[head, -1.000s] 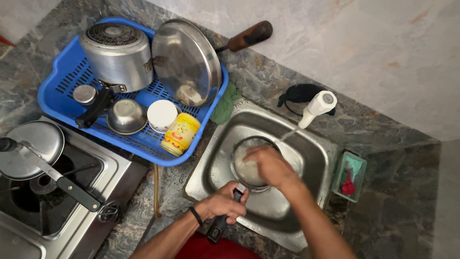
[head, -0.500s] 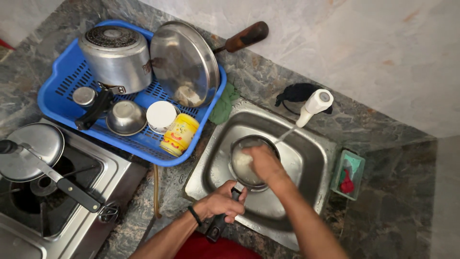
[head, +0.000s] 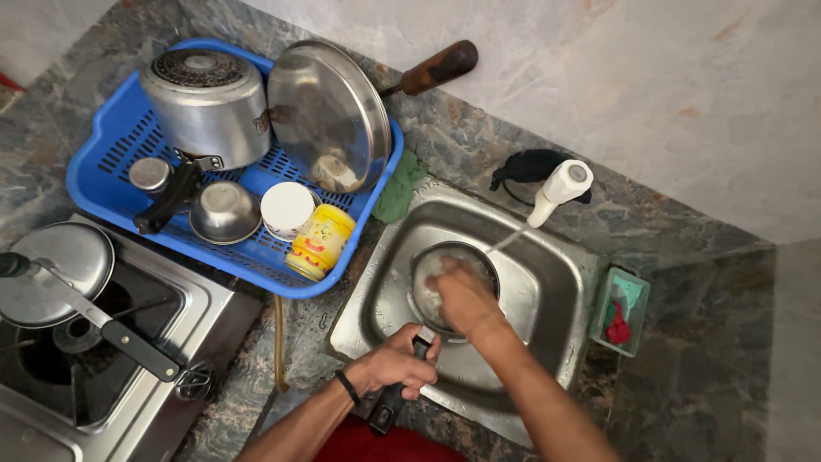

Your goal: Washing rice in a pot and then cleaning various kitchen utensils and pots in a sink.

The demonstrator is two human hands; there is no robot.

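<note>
Your left hand (head: 395, 364) is curled tight around the black handle (head: 392, 402) of a small saucepan (head: 432, 295), low in the frame's centre, which looks like a way to brace the pan while the other hand works inside it. The saucepan sits in the steel sink (head: 556, 291), just right of the frame's middle, under a thin stream of water from the white tap (head: 558, 190), so the rinse falls straight into the bowl. Your right hand (head: 460, 295) is pressed down into the pan with the fingers bent; I cannot tell whether it grips a scrubber or just rubs the metal. The pan is round, dull steel, its inside pale and wet, and your hand hides much of it.

In the upper left of the frame, a blue drying rack (head: 103, 150) keeps washed pieces tipped to drain: 1 large pot (head: 205, 103), 1 frying pan (head: 329, 115), 1 small steel bowl (head: 224, 212) and 1 yellow container (head: 321, 241). A green soap tray (head: 623, 310) sits at the sink's right edge.
</note>
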